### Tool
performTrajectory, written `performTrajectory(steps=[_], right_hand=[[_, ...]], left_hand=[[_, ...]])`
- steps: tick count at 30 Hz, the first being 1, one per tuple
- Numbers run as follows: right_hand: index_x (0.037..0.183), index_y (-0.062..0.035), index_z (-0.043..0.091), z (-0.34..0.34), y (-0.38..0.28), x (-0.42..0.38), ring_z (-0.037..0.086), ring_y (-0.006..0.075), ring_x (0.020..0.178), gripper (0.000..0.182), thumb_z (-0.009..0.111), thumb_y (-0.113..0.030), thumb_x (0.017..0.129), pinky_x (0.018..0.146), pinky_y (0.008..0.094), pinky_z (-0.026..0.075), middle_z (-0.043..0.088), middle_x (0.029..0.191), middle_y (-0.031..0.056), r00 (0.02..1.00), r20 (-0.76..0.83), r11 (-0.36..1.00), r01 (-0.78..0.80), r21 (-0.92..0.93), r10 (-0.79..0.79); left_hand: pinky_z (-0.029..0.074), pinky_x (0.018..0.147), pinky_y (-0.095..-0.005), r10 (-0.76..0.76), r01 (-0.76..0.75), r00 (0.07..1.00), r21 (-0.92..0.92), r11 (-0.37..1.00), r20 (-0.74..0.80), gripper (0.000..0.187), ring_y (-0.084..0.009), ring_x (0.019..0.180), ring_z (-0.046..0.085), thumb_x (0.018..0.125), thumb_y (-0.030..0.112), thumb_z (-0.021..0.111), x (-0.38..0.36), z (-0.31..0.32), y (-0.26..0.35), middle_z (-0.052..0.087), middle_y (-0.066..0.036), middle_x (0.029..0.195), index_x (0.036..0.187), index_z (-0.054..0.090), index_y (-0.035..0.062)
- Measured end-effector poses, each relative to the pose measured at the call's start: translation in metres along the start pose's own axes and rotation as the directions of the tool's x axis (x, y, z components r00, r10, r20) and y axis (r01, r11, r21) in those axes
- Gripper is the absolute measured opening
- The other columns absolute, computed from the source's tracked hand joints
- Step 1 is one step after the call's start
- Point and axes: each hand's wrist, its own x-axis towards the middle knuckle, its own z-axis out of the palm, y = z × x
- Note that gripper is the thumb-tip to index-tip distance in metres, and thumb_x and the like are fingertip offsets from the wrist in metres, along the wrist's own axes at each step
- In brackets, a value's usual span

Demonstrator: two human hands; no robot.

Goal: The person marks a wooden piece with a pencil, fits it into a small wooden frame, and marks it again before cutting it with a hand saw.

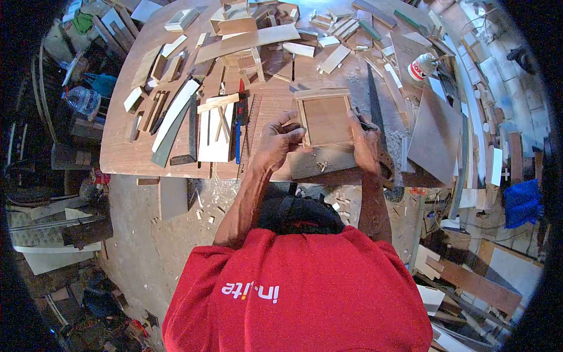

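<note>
A small square wooden frame with a flat panel inside [326, 119] is held up over the front of the workbench. My left hand [280, 139] grips its left edge, thumb at the lower left corner. On the opposite side, my right hand [365, 139] holds the right edge, with a small dark object between the fingers that I cannot make out clearly. Beneath the frame lies a brown board [322, 165] with wood shavings on it. Just right of my right hand is a saw with a long dark blade [375, 100].
On the workbench [132, 158], a blue and red tool [239, 120], a square [192, 129] and pale strips lie to the left. Wooden boxes [234, 26] and offcuts fill the back. A white bottle [421, 67] and a large board [435, 135] are at the right.
</note>
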Motion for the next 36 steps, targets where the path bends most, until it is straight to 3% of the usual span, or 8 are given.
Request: performTrajectory(steps=[2, 8, 17, 21, 23, 29, 32, 36], right_hand=[[0.094, -0.0033, 0.066, -0.004, -0.007, -0.002, 0.057, 0.0187, 0.074, 0.046, 0.062, -0.048, 0.084, 0.071, 0.0329, 0.046, 0.064, 0.082, 0.0069, 0.998, 0.067, 0.999, 0.004, -0.032, -0.002], [0.096, -0.0027, 0.066, -0.001, -0.015, -0.007, 0.058, 0.0188, 0.076, 0.046, 0.063, -0.047, 0.084, 0.073, 0.0331, 0.046, 0.065, 0.084, 0.0074, 1.000, 0.001, 0.997, -0.022, -0.075, 0.022], [0.088, -0.0047, 0.065, 0.004, -0.007, -0.003, 0.050, 0.0139, 0.070, 0.039, 0.063, -0.043, 0.086, 0.066, 0.0288, 0.041, 0.058, 0.077, 0.0013, 0.999, 0.031, 0.995, 0.016, 0.103, -0.020], [0.085, -0.0056, 0.063, 0.002, 0.002, 0.003, 0.048, 0.0127, 0.070, 0.036, 0.063, -0.042, 0.086, 0.065, 0.0287, 0.040, 0.056, 0.075, -0.0002, 0.990, 0.029, 0.986, 0.134, 0.094, -0.138], [0.100, -0.0017, 0.065, -0.002, -0.003, 0.001, 0.052, 0.0171, 0.085, 0.044, 0.062, -0.043, 0.085, 0.082, 0.0329, 0.042, 0.062, 0.092, 0.0066, 0.997, 0.078, 0.999, -0.020, -0.039, 0.023], [0.100, -0.0027, 0.066, 0.001, 0.011, 0.008, 0.052, 0.0167, 0.084, 0.041, 0.060, -0.041, 0.086, 0.081, 0.0320, 0.041, 0.062, 0.090, 0.0059, 0.997, 0.077, 1.000, 0.022, 0.011, -0.023], [0.102, -0.0031, 0.065, 0.001, 0.006, 0.005, 0.052, 0.0167, 0.083, 0.043, 0.060, -0.043, 0.086, 0.080, 0.0321, 0.042, 0.062, 0.091, 0.0059, 0.994, 0.082, 0.997, 0.071, 0.035, -0.074], [0.103, -0.0037, 0.065, -0.002, 0.003, 0.005, 0.053, 0.0161, 0.083, 0.044, 0.060, -0.043, 0.086, 0.078, 0.0318, 0.043, 0.062, 0.092, 0.0057, 0.993, 0.120, 1.000, -0.006, -0.012, 0.008]], left_hand=[[0.059, 0.061, -0.0270, 0.003, -0.003, 1.000, -0.018, 1.000, 0.002, 0.042, -0.0182, 0.078, 0.066, 0.083, -0.002, 0.062, 0.002, -0.002, -0.002, 0.065, -0.013, 0.101, 0.124, 0.054, 0.0022], [0.061, 0.064, -0.0301, 0.002, -0.001, 1.000, -0.050, 0.999, 0.022, 0.041, -0.0187, 0.080, 0.067, 0.083, -0.002, 0.063, 0.005, -0.005, -0.007, 0.065, -0.012, 0.099, 0.123, 0.054, 0.0022], [0.047, 0.057, -0.0201, 0.003, -0.002, 1.000, 0.027, 1.000, -0.027, 0.044, -0.0096, 0.070, 0.060, 0.081, 0.000, 0.066, 0.007, -0.009, -0.014, 0.066, -0.005, 0.096, 0.123, 0.056, 0.0079], [0.051, 0.062, -0.0234, -0.006, 0.006, 1.000, 0.027, 1.000, -0.004, 0.048, -0.0128, 0.076, 0.061, 0.081, 0.000, 0.065, 0.001, -0.004, -0.005, 0.064, -0.008, 0.097, 0.127, 0.052, 0.0047], [0.051, 0.066, -0.0246, -0.020, 0.020, 1.000, 0.008, 1.000, 0.015, 0.054, -0.0147, 0.079, 0.060, 0.081, 0.001, 0.066, -0.002, 0.000, 0.001, 0.062, -0.010, 0.099, 0.131, 0.048, 0.0023], [0.052, 0.066, -0.0253, -0.021, 0.021, 1.000, 0.037, 0.999, -0.010, 0.053, -0.0146, 0.079, 0.061, 0.082, -0.001, 0.064, -0.002, 0.000, -0.001, 0.062, -0.011, 0.100, 0.132, 0.048, 0.0025], [0.059, 0.065, -0.0283, -0.004, 0.006, 1.000, 0.051, 0.999, -0.030, 0.045, -0.0158, 0.078, 0.065, 0.080, -0.006, 0.061, 0.006, -0.010, -0.012, 0.065, -0.010, 0.099, 0.124, 0.053, 0.0049], [0.061, 0.066, -0.0311, -0.016, 0.016, 1.000, -0.007, 1.000, 0.022, 0.046, -0.0185, 0.079, 0.066, 0.081, -0.008, 0.060, 0.002, -0.004, -0.005, 0.065, -0.014, 0.102, 0.124, 0.052, 0.0038]])
